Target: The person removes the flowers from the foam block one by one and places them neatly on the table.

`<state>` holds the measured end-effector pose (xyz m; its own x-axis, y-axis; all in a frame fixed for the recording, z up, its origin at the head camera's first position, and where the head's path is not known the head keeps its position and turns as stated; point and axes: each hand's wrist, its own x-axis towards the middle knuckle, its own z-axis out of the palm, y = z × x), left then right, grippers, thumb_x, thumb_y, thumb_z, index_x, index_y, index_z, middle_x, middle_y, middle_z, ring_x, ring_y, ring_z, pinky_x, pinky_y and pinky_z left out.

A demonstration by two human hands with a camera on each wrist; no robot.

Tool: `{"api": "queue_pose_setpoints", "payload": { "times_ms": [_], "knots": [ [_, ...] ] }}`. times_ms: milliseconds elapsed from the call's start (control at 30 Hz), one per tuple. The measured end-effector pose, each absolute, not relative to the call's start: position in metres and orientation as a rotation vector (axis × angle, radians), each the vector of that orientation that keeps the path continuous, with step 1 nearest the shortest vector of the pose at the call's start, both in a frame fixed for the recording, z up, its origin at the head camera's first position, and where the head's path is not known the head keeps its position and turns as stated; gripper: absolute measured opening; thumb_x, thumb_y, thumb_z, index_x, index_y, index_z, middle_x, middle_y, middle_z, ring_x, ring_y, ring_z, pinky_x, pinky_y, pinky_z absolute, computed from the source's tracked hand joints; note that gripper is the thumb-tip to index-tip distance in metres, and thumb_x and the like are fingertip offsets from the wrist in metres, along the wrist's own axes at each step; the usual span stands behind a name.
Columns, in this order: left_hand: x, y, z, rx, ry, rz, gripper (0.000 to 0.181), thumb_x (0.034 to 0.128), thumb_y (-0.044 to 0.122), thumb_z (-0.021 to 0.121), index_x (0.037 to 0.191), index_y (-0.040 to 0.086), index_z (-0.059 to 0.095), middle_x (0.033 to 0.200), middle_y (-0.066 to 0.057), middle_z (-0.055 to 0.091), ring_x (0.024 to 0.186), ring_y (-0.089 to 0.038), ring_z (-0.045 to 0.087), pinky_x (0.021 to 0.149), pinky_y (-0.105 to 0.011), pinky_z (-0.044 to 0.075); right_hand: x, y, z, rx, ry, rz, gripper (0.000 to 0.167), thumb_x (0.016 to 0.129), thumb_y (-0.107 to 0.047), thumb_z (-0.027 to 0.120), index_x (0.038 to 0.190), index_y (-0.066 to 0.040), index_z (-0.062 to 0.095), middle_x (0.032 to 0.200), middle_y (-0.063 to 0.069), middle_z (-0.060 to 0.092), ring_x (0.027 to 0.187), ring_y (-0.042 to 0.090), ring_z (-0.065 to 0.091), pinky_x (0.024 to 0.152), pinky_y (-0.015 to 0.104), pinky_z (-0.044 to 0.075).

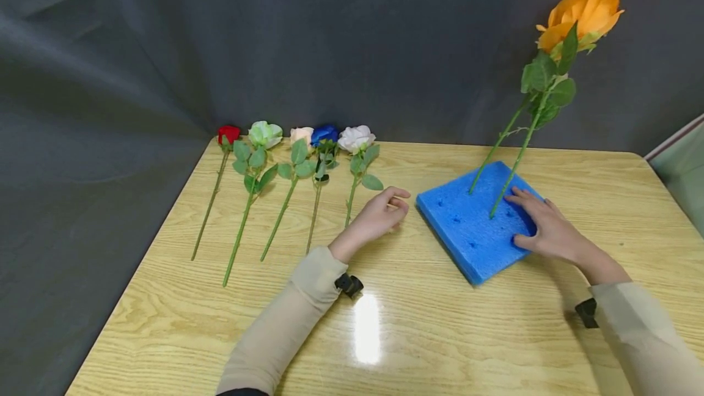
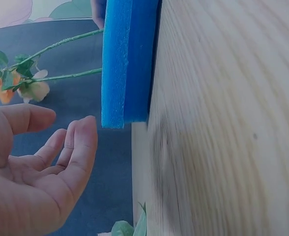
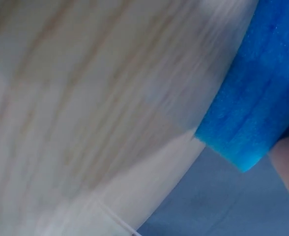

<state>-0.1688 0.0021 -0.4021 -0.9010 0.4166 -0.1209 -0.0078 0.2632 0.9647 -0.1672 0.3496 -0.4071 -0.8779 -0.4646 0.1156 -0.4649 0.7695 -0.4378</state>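
A blue foam block (image 1: 474, 225) with several small holes lies on the table. Two green stems stand in it, leaning right. An orange flower (image 1: 585, 20) tops one; the other bloom, a pale flower (image 2: 35, 91), is mostly hidden in the head view but shows in the left wrist view. My right hand (image 1: 550, 231) rests over the block's right corner, thumb and fingers spread on its top. My left hand (image 1: 379, 216) hovers just left of the block, fingers loosely bent, holding nothing and apart from the foam.
To the left lie a red rose (image 1: 228, 134), a light green rose (image 1: 265, 134), a pale pink rose (image 1: 300, 134), a blue rose (image 1: 325, 134) and a white rose (image 1: 356, 139), stems toward me. A dark cloth (image 1: 330, 35) hangs behind the wooden table (image 1: 440, 335).
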Motion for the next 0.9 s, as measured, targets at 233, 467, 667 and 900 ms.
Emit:
{"api": "queue_pose_setpoints", "payload": {
  "times_ms": [233, 467, 667, 900],
  "knots": [
    [-0.172, 0.013, -0.401, 0.378, 2.156, 1.769, 0.037, 0.1003, 0.014, 0.046, 0.135, 0.001, 0.048, 0.122, -0.020, 0.056, 0.103, -0.040, 0.061, 0.083, -0.042, 0.055, -0.171, 0.353, -0.408, 0.941, -2.870, 0.764, 0.062, 0.072, -0.003, 0.064, 0.131, 0.006, 0.045, 0.141, 0.037, 0.036, 0.139, -0.016, 0.004, 0.115, 0.066, 0.005],
    [-0.172, 0.022, -0.397, 0.382, 2.142, 1.811, 0.034, 0.1012, 0.015, 0.046, 0.133, 0.003, 0.050, 0.123, -0.020, 0.056, 0.099, -0.043, 0.059, 0.074, -0.040, 0.051, -0.171, 0.355, -0.404, 0.957, -2.906, 0.802, 0.063, 0.074, -0.001, 0.062, 0.133, 0.007, 0.044, 0.144, 0.037, 0.032, 0.147, 0.000, 0.005, 0.119, 0.061, -0.001],
    [-0.174, 0.028, -0.399, 0.366, 2.141, 1.810, 0.033, 0.1003, 0.014, 0.048, 0.131, 0.003, 0.052, 0.121, -0.019, 0.058, 0.098, -0.043, 0.060, 0.070, -0.039, 0.051, -0.167, 0.358, -0.398, 0.782, -3.010, 0.795, 0.072, 0.075, -0.010, 0.068, 0.139, 0.006, 0.037, 0.146, 0.044, 0.016, 0.136, 0.063, 0.007, 0.107, 0.077, -0.002],
    [-0.174, 0.030, -0.401, 0.366, 2.140, 1.794, 0.034, 0.1000, 0.012, 0.047, 0.132, 0.003, 0.051, 0.123, -0.019, 0.058, 0.100, -0.041, 0.061, 0.074, -0.040, 0.053, -0.165, 0.362, -0.392, 0.533, -3.212, 0.686, 0.091, 0.083, -0.029, 0.069, 0.150, 0.003, 0.016, 0.143, 0.049, 0.009, 0.128, 0.069, 0.011, 0.098, 0.079, 0.015]
  ]
}}
